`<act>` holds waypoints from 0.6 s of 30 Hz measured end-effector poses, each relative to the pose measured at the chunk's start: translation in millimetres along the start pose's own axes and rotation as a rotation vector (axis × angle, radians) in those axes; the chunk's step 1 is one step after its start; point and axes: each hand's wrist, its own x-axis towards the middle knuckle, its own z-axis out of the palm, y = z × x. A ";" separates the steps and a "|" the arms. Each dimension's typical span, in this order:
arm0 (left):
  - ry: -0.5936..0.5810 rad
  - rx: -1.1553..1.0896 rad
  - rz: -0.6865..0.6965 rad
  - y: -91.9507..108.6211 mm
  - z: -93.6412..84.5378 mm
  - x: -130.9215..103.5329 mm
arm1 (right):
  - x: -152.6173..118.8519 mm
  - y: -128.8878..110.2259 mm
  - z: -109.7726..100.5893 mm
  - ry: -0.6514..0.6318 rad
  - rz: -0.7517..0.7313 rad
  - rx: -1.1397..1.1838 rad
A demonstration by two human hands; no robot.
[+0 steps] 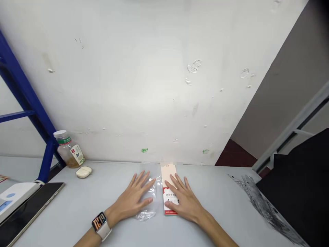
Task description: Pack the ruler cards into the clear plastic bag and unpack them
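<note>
My left hand [133,199] lies flat with its fingers spread on a clear plastic bag [146,215]. The bag looks thin and crinkled, and part of it is under the palm. Just to the right, my right hand [183,199] rests, fingers apart, on a narrow red and cream printed packet [168,173] with Chinese characters. The packet lies lengthwise toward the wall, and its right side is partly covered by my fingers. A smartwatch [99,221] with a pale strap is on my left wrist.
At the back left stand a clear jar [69,151] with a white lid and a cream oval case [83,172]. A phone-like dark slab [31,206] and a white device [15,195] lie at the left, near a blue metal frame [47,130]. Black fabric [300,185] is at the right.
</note>
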 end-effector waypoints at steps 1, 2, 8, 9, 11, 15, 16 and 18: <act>0.001 -0.006 0.003 0.8 -1.8 -0.4 | 0.4 -0.1 0.9 -0.003 0.001 -0.010; -0.002 -0.010 0.007 1.6 -3.3 -0.9 | 0.7 -0.2 1.6 -0.004 0.002 -0.019; -0.018 0.010 0.063 3.5 -0.8 -3.4 | 0.7 -0.7 2.7 -0.018 0.006 -0.056; -0.015 0.016 0.067 3.5 0.3 -3.5 | 0.6 -1.1 2.4 -0.019 0.007 -0.058; -0.006 0.029 0.066 3.5 1.3 -3.6 | 0.3 -2.3 1.5 -0.022 0.008 -0.059; 0.000 0.051 0.066 3.7 -0.4 -3.3 | -0.5 -5.0 -1.2 -0.028 0.002 -0.051; 0.005 0.056 0.069 3.6 -0.7 -3.3 | -0.7 -5.4 -1.7 -0.026 0.002 -0.047; 0.027 0.066 0.077 3.0 -0.3 -3.2 | -0.8 -5.6 -2.2 -0.019 0.005 -0.041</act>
